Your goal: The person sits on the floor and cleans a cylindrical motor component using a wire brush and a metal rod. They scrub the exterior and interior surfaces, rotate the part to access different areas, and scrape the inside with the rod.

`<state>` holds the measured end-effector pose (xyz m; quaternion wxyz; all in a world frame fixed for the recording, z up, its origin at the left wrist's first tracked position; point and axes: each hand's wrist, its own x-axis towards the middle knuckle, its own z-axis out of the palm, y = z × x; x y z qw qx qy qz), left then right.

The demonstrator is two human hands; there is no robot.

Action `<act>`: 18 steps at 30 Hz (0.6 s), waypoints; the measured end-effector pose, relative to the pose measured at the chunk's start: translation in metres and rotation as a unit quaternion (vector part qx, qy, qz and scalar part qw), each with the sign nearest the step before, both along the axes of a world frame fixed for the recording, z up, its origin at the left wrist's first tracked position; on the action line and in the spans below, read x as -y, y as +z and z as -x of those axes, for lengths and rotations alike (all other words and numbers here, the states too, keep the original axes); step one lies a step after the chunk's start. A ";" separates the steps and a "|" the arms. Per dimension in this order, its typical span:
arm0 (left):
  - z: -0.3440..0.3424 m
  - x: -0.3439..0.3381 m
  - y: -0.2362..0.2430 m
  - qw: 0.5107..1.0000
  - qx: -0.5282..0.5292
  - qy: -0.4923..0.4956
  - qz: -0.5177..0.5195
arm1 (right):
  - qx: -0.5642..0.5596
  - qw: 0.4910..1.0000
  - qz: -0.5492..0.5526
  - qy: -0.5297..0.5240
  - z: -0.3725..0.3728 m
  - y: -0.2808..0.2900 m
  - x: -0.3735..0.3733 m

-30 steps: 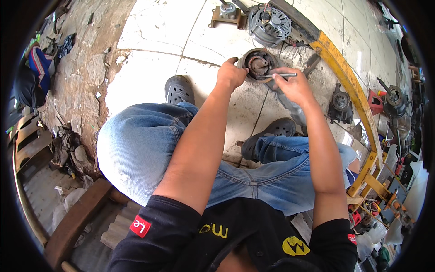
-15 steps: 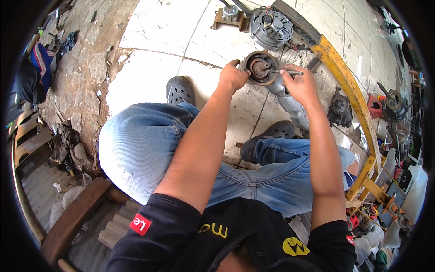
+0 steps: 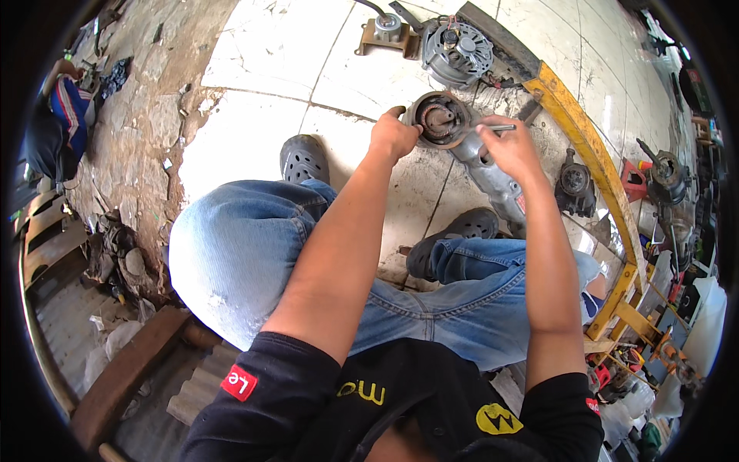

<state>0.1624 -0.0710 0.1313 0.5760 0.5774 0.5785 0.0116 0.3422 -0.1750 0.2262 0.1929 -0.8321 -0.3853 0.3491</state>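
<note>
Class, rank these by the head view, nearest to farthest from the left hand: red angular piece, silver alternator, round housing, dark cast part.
1. Round housing: touching left hand
2. Silver alternator: above right
3. Dark cast part: right
4. Red angular piece: farther right

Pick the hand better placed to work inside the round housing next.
Probably the right hand: it holds a thin metal tool beside the open round housing, while the left hand touches the opposite side and shows no tool.
</note>
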 end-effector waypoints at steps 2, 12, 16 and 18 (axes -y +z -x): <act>0.000 0.002 0.003 1.000 -0.001 0.004 0.002 | 0.000 0.994 -0.095 -0.056 -0.017 -0.012 -0.003; 0.000 0.002 0.001 1.000 -0.003 0.008 0.013 | -0.013 0.995 -0.067 -0.073 -0.030 -0.013 0.008; 0.003 0.003 -0.007 1.000 0.004 0.009 0.013 | -0.047 0.974 -0.174 -0.135 -0.046 -0.009 0.011; 0.001 -0.001 -0.004 1.000 0.006 0.006 0.017 | -0.064 0.979 -0.166 -0.099 -0.031 -0.009 0.008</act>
